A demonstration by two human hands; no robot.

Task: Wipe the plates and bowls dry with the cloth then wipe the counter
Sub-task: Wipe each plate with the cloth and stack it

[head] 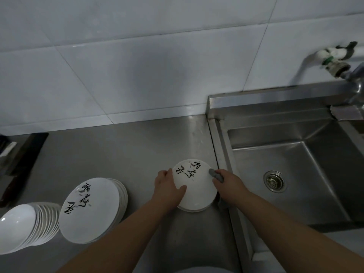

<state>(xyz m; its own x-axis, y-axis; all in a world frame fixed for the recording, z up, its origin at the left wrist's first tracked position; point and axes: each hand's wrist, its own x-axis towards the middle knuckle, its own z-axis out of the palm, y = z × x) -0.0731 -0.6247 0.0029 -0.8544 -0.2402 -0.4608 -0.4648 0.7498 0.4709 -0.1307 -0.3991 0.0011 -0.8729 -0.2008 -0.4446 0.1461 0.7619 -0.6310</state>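
A white plate (194, 186) with black brush lettering sits on the steel worktop (118, 154), just beside the raised edge of the sink (295, 174). The left hand (167, 189) holds its left rim, thumb lying across the face and fingers curled behind the edge. The right hand (229, 181) pinches a bunched grey cloth (216, 174) against the plate's right side.

A second rim shows under the plate, so it seems to lie on at least one other; a hard wipe could make the top one skid, and it could knock the sink edge or chip. A wet rim could also slip from the left hand.

To the left, a stack of lettered plates (90, 209) leans against a tilted stack of bowls (23, 227); a nudge might topple either.

How much cloth hangs below the right hand is hidden. The dark objects at the far left (19, 154) are hard to make out, and a pale rim at the bottom edge is cut off.
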